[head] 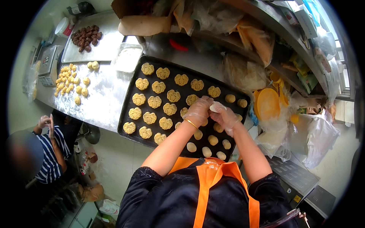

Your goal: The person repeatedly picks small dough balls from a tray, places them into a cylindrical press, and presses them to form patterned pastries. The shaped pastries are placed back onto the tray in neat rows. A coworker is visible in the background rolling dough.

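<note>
Both my hands wear clear plastic gloves and hover close together over a large black baking tray [166, 98]. My right hand [226, 118] grips a small white object [217, 106], perhaps a pastry mould, mostly covered by the fingers. Just beside it is my left hand [199, 109], its fingers bent; whether it holds anything is hidden. Pressed, patterned heart-like pastries [170, 109] fill the tray's left and middle in rows. Smooth dough balls [213, 140] lie at the right, some under my hands and forearms.
A co-worker [52, 151] with gloved hands stands at left. Dough pieces [67, 79] lie on the floured steel table [99, 99], near a white flour tub [127, 58] and a metal tray [109, 22] of dark brown filling lumps [86, 38]. A cluttered shelf [256, 17] overhangs behind.
</note>
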`<state>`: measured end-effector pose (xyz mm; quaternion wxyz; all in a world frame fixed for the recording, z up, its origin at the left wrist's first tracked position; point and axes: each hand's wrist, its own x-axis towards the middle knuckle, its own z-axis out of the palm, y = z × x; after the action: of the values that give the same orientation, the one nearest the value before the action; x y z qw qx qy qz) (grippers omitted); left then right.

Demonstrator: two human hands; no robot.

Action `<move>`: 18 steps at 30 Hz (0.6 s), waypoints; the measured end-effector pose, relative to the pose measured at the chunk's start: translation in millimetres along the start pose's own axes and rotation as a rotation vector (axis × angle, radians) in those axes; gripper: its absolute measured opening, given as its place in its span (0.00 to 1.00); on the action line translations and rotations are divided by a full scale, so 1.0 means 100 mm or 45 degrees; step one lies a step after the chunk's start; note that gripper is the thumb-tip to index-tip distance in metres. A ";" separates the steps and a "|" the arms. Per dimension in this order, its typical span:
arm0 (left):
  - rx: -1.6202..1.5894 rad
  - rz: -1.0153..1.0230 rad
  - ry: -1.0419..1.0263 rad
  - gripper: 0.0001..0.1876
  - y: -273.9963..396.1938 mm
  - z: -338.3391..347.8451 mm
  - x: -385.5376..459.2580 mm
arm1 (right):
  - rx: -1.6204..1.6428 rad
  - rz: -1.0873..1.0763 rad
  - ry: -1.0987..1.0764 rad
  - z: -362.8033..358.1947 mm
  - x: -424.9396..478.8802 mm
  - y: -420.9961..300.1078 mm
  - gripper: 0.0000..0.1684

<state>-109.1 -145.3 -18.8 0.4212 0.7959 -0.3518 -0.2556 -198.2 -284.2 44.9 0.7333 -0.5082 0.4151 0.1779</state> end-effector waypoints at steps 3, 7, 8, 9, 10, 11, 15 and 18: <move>-0.100 -0.004 0.023 0.17 -0.06 0.01 0.00 | -0.489 -0.044 -0.043 0.00 -0.24 -0.49 0.35; -0.051 -0.104 -0.018 0.18 0.12 -0.10 -0.05 | -1.923 -0.694 0.226 0.26 -0.20 -0.89 0.26; -0.002 -0.104 -0.038 0.20 0.11 -0.08 -0.05 | -2.202 -0.774 0.211 0.39 -0.14 -0.96 0.24; 0.041 -0.103 -0.046 0.22 0.07 -0.05 -0.02 | -2.128 -0.690 0.254 0.54 -0.12 -0.94 0.21; 0.051 -0.148 -0.055 0.19 -0.12 0.15 0.02 | -2.061 -0.611 0.289 0.69 -0.12 -0.92 0.31; 0.062 -0.200 -0.060 0.16 -0.31 0.36 0.06 | -2.084 -0.542 0.285 0.75 -0.07 -0.92 0.38; -0.199 -0.349 -0.136 0.14 0.00 0.00 0.02 | -2.113 -0.522 0.313 0.73 0.08 -0.83 0.47; -0.162 -0.358 -0.146 0.14 -0.02 0.00 -0.02 | -2.149 -0.544 0.252 0.71 0.15 -0.73 0.45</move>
<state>-109.3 -142.7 -20.3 0.4101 0.7931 -0.2436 -0.3789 -108.9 -254.1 86.5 0.0906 -0.9612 0.1024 0.2395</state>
